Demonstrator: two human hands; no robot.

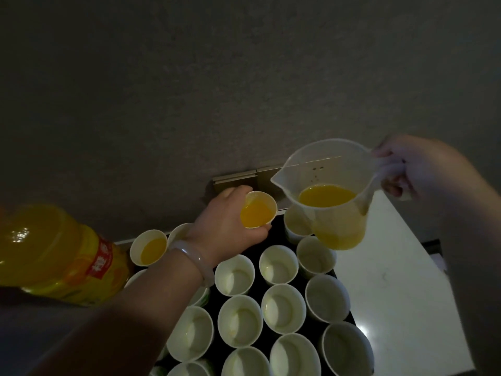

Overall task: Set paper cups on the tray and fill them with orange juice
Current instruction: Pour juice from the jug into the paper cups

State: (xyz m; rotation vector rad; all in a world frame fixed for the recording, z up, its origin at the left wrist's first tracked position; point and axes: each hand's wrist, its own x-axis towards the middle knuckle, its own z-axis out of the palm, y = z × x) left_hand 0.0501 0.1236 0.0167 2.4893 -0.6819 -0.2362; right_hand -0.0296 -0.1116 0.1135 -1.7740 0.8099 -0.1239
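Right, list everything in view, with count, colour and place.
Flat black tray: one, under cups.
Held white paper cup: one, juice inside, above tray's far edge.
Second filled paper cup: one, white, tray's far left.
Empty white paper cups: at least twelve, on tray.
Clear plastic measuring jug: one, holding orange juice, above tray's far right.
Orange juice bottle: one, yellow label, left of tray.
White countertop: one, right of tray.
Pale bangle: one, left wrist.
Left hand: holds cup.
Right hand: grips jug handle.

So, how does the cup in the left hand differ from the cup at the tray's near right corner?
The held cup contains orange juice; the corner cup is empty. The held cup is tilted in the left hand; the corner cup stands upright on the tray. Both are paper cups.
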